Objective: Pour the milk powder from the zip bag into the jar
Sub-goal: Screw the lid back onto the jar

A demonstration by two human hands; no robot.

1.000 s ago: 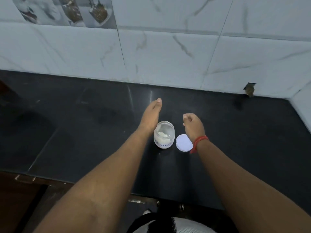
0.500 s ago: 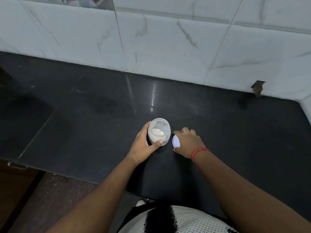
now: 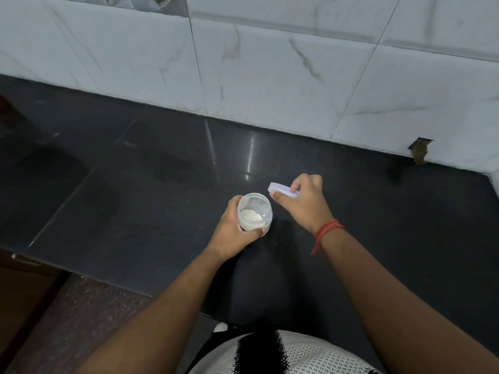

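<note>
The clear plastic jar (image 3: 254, 213) stands upright on the black bench (image 3: 135, 184), mouth open toward the camera, white milk powder (image 3: 251, 214) at its bottom. The left hand (image 3: 232, 230) wraps its side. Just right, the right hand (image 3: 302, 203) pinches the white lid (image 3: 280, 190), tilted above the bench.

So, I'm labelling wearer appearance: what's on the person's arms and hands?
Both forearms are bare, with no sleeves, gloves, rings or watch visible. The right wrist carries a red thread band with a loose end hanging down. The left hand wears nothing.
</note>
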